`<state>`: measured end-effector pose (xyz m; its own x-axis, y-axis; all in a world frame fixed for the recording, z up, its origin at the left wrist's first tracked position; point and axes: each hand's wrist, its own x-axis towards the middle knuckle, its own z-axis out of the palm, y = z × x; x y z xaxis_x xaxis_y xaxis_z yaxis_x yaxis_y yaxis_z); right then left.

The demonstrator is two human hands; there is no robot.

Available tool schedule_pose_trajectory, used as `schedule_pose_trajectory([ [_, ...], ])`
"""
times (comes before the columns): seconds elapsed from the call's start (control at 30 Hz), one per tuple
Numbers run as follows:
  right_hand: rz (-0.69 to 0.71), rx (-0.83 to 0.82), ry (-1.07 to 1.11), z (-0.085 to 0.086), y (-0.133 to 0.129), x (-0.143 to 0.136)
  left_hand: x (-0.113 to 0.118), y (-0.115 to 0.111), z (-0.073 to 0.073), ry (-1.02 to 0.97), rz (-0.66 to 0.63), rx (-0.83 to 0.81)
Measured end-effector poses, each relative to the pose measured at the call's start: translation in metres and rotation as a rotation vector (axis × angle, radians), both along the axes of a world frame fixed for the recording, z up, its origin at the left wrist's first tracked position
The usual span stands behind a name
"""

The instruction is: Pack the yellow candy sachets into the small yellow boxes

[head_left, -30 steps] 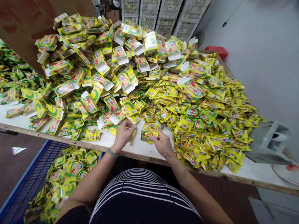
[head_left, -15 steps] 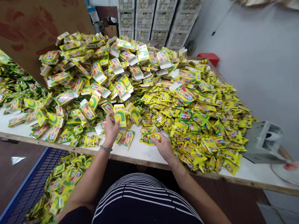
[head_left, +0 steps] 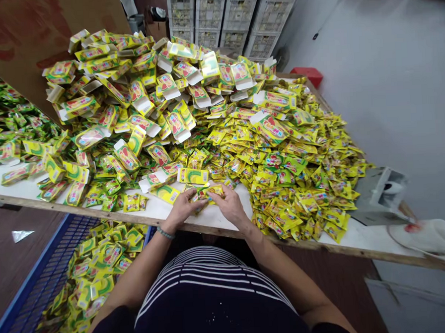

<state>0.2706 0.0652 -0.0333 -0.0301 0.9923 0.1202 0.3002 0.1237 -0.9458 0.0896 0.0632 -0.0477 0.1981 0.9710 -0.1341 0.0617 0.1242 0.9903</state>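
Observation:
My left hand (head_left: 185, 208), with a beaded bracelet at the wrist, closes its fingers on small shiny candy packets (head_left: 202, 193) near the table's front edge. Close beside it, my right hand (head_left: 230, 205) pinches a yellow candy packet (head_left: 216, 190) between thumb and fingers. Just beyond both hands lies a small yellow carton (head_left: 193, 176). Another yellow carton (head_left: 166, 193) is flat on the white tabletop, left of my left hand. To the right spreads a large heap of yellow packets (head_left: 298, 182). How many packets my fingers hold is partly hidden.
Small cartons with open flaps (head_left: 175, 124) are piled behind my hands. A big cardboard box (head_left: 25, 42) stands at the back left. Below the table, a blue crate (head_left: 45, 275) holds filled-looking packs. A grey device (head_left: 380, 195) sits at right; white crates (head_left: 233, 17) are stacked behind.
My left hand has let go of the upright yellow carton and moved right to the packets. My right hand has shifted left, bringing both hands together. The view has tilted down slightly.

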Motion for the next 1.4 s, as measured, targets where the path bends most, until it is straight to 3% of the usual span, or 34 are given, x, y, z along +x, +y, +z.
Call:
schedule_pose_trajectory([
  [0.17, -0.144, -0.052, -0.166, 0.007, 0.018, 0.021, -0.002, -0.004, -0.012, -0.002, 0.096, -0.033],
  [0.33, 0.104, -0.095, -0.469, 0.016, 0.033, 0.028, -0.003, -0.012, -0.012, -0.074, 0.100, -0.078],
  [0.43, 0.290, -0.013, -0.531, 0.021, 0.037, 0.025, -0.002, -0.015, -0.009, -0.122, 0.026, -0.118],
  [0.5, 0.344, 0.041, -0.511, 0.024, 0.040, 0.022, -0.001, -0.014, -0.007, -0.136, -0.034, -0.129],
  [0.57, 0.291, 0.064, -0.447, 0.025, 0.041, 0.018, 0.000, -0.012, -0.006, -0.152, -0.091, -0.140],
  [0.7, 0.052, 0.072, -0.324, 0.018, 0.038, 0.010, 0.006, -0.006, -0.006, -0.212, -0.131, -0.145],
  [0.97, -0.146, 0.045, -0.227, -0.014, 0.022, -0.005, 0.015, -0.009, -0.010, -0.366, -0.037, -0.201],
  [1.03, -0.129, 0.046, -0.228, -0.016, 0.019, -0.008, 0.013, -0.009, -0.011, -0.372, -0.029, -0.208],
  [1.17, 0.066, 0.139, -0.276, -0.004, 0.020, -0.004, 0.012, -0.007, -0.008, -0.385, -0.009, -0.198],
  [1.3, 0.073, 0.306, -0.373, 0.016, 0.030, 0.011, 0.019, 0.000, 0.000, -0.353, -0.005, -0.110],
  [1.4, 0.163, 0.324, -0.470, 0.018, 0.035, 0.018, 0.025, 0.002, -0.004, -0.303, -0.035, -0.076],
])
